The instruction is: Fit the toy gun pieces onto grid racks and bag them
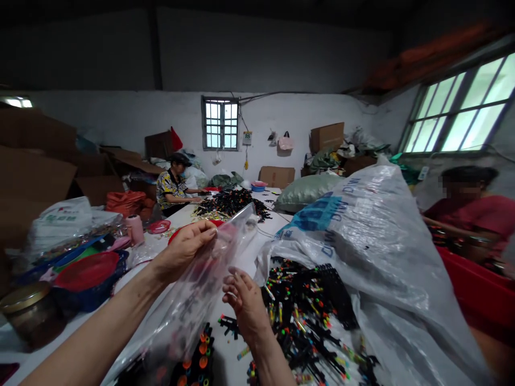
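Note:
My left hand (191,244) pinches the upper edge of a clear plastic bag (201,289), which hangs down toward the table's front. To its right my right hand (244,300) is raised with fingers apart and slightly curled, holding nothing. Below that hand lie small black toy guns (306,321) with orange, yellow and green parts, spilling from a big white woven sack (378,230). Under the bag's lower end stands a row of black pieces with orange round ends (201,356), partly hidden by the plastic.
Farther back, a co-worker (173,185) sits by a heap of black toy pieces (235,206). Another person (475,214) sits at the right beside a red bin (462,284). At left are a red basin (88,271), a gold-lidded jar (30,311) and a pink bottle (134,229).

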Demonstrator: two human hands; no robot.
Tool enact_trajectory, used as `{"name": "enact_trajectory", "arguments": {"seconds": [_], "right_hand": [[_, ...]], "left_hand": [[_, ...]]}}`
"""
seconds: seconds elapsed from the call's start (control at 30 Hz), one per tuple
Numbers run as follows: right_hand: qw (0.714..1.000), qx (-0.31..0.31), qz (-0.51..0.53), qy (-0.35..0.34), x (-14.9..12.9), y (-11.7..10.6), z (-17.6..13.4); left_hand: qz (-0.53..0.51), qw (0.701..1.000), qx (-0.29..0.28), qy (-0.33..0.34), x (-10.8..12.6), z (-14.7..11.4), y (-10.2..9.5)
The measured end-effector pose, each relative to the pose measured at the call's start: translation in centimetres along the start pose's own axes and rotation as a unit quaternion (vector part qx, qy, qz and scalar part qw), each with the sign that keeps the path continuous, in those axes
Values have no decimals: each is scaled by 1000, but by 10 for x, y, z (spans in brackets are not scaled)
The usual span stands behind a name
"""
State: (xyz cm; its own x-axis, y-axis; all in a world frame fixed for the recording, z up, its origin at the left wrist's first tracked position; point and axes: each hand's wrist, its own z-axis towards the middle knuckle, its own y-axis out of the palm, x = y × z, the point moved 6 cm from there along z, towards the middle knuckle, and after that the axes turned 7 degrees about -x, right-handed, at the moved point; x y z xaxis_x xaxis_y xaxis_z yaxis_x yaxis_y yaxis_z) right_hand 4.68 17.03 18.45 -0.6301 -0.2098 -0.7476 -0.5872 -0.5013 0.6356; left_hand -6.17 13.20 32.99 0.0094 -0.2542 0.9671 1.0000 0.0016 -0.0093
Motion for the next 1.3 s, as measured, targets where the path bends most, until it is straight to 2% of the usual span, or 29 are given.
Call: {"name": "enact_trajectory", "arguments": {"seconds": [0.1,0.2,0.3,0.4,0.43,0.47,0.57,0.63,0.7,0.77,0.8,0.87,0.9,0.97,1.03,1.07,1.13,1.2,1.23,1.3], "right_hand": [[997,10,-54,-55,-7,-6,4],[980,63,-143,-121,-27,-23,2],[946,130,-248,-161,-56,-41,-5],[896,155,-359,-212,-86,-47,-15],[878,144,-398,-224,-92,-45,-18],[860,123,-439,-230,-94,-40,-19],[796,62,-558,-226,-86,-23,-26],[766,44,-606,-212,-76,-19,-32],[767,25,-615,-183,-70,-25,-41],[787,25,-597,-153,-68,-43,-50],[792,51,-591,-143,-70,-56,-54],[782,123,-596,-135,-73,-81,-58],[772,138,-606,-135,-72,-89,-57],[763,112,-622,-133,-65,-90,-50],[767,70,-622,-141,-61,-76,-43],[765,69,-620,-159,-65,-65,-42],[737,94,-627,-236,-83,-37,-48],[682,91,-647,-329,-99,-5,-58],[654,71,-661,-363,-100,9,-62],[608,19,-694,-385,-88,21,-61]], "left_hand": [[13,1000,19,-2,-8,0,0],[33,998,44,-7,-25,7,-2],[115,990,76,13,-42,14,-1],[271,951,127,78,-52,12,12],[299,944,114,77,-59,9,22],[300,949,76,53,-70,7,34],[180,978,-71,-73,-110,-5,70],[103,985,-95,-100,-122,-12,76],[103,987,-84,-86,-122,-13,65],[174,980,-67,-70,-120,-12,48],[219,972,-50,-67,-119,-13,39],[281,957,-13,-70,-122,-17,31],[299,952,-9,-73,-125,-19,35],[322,944,-26,-69,-129,-22,54],[343,937,-38,-61,-129,-19,69],[353,933,-30,-61,-128,-16,70],[371,926,13,-72,-123,-7,51],[381,917,76,-86,-115,0,9],[380,914,108,-89,-110,2,-15],[365,913,163,-87,-101,2,-59]]}}
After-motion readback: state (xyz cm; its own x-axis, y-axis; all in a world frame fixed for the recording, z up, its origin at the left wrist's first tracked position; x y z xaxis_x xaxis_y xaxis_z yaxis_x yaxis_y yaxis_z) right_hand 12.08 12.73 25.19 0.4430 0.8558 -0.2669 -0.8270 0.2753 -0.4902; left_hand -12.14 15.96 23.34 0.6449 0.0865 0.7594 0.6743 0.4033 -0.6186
